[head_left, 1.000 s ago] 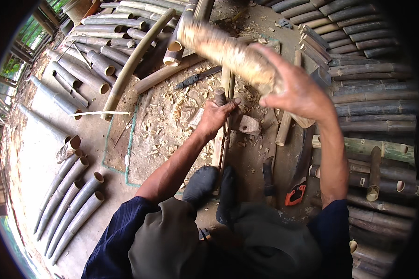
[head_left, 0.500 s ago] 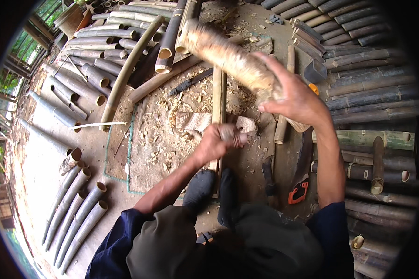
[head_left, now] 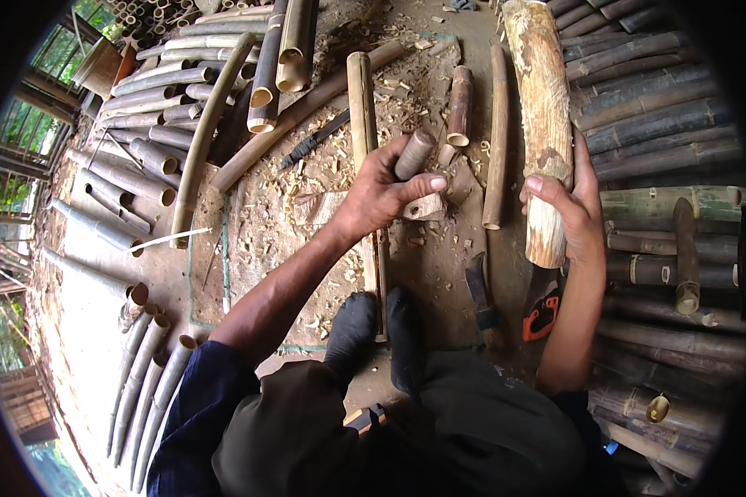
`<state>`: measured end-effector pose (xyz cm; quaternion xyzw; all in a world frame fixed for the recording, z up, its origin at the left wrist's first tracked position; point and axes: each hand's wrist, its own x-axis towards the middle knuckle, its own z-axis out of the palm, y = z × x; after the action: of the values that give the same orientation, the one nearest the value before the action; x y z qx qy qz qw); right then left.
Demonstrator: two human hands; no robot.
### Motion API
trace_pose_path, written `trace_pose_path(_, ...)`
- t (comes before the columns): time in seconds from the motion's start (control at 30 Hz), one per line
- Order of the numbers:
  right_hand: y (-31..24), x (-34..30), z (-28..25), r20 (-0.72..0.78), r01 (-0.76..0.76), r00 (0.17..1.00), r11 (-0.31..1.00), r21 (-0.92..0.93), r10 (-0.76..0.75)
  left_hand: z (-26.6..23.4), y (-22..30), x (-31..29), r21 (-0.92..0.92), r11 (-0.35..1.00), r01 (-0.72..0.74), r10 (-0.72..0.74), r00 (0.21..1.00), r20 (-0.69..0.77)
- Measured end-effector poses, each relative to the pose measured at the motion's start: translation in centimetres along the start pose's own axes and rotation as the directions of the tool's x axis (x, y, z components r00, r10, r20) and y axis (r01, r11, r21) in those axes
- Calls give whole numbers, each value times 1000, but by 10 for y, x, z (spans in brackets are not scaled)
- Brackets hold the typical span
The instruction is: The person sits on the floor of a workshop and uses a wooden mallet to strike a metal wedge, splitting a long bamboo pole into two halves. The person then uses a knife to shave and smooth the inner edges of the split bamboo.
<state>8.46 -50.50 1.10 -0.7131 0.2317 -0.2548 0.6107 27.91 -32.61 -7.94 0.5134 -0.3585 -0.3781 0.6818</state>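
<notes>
My right hand (head_left: pixel 565 195) is wrapped around the narrower near end of a thick pale wooden club (head_left: pixel 539 91), its bark partly stripped, its wide end pointing away from me. My left hand (head_left: pixel 381 186) is closed around a short, round brown handle (head_left: pixel 414 156); the thumb sticks out to the right, and whatever is below the handle is hidden by the hand. Beneath that hand a long bamboo length (head_left: pixel 361 99) runs from between my feet (head_left: pixel 352 327) across a pale wooden block (head_left: pixel 315 209) with a hole in its right part.
Wood chips lie scattered over a brown mat (head_left: pixel 257 240). A dark-handled knife (head_left: pixel 313 141) is left of the bamboo. Near my right leg lie a dark blade (head_left: pixel 477 286) and a saw with an orange handle (head_left: pixel 542 319). Bamboo poles (head_left: pixel 663 124) are stacked at right; more (head_left: pixel 153 91) lie at left.
My right hand has swung the club from above the bamboo out to the right. My left hand has risen slightly with the brown handle. The view has shifted a little.
</notes>
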Motion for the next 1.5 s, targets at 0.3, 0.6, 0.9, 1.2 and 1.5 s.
trace_pose_path(0.3, 15, -18, -9, -7, -52, 999, 998, 40, 52, 12, -43, 18, 127, 987, 103, -116, 988, 103)
trace_pose_path(0.6, 3, -22, -9, -35, -45, 998, 998, 31, 46, 4, -60, 18, 154, 976, 154, -167, 983, 71)
trace_pose_path(0.9, -7, 0, 15, -10, 273, 959, 936, -220, -282, -9, -55, 5, 88, 982, 167, -176, 978, 114)
trace_pose_path(1.2, -40, 7, 39, 328, 285, 923, 929, -238, -199, -10, -63, -9, 92, 973, 211, -224, 959, 174)
trace_pose_path(1.5, 13, 1, 51, 424, 123, 877, 746, -654, 226, -15, -76, -25, 116, 971, 210, -228, 958, 172)
